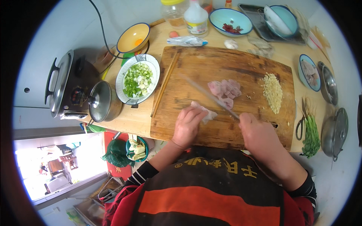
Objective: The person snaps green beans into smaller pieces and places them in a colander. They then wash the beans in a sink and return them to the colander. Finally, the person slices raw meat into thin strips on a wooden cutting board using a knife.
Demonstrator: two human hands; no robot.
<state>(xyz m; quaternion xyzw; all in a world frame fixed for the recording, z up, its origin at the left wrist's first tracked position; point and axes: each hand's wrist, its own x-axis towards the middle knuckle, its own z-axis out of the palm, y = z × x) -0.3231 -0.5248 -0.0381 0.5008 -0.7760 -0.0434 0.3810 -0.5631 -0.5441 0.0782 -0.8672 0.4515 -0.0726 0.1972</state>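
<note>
My right hand (pixel 256 131) grips the handle of a knife (pixel 210 96), whose blade points up and to the left over a wooden cutting board (pixel 186 60). The blade is blurred. My left hand (pixel 189 123) presses a piece of pale raw meat (pixel 209 115) against the board, fingers bent over its left end. Just beyond the blade lies a small heap of pink meat chunks (pixel 229 89). Toward the board's right side is a pile of finely chopped garlic (pixel 273 91). A pair of wooden chopsticks (pixel 167 82) rests along the board's left edge.
Left of the board stand a bowl of chopped scallions (pixel 117 84), a lidded pot (pixel 103 103) and a rice cooker (pixel 82 82). Behind are a yellow bowl with egg (pixel 127 36) and a blue bowl (pixel 219 18). Scissors (pixel 299 130) and green herbs (pixel 310 144) lie at right.
</note>
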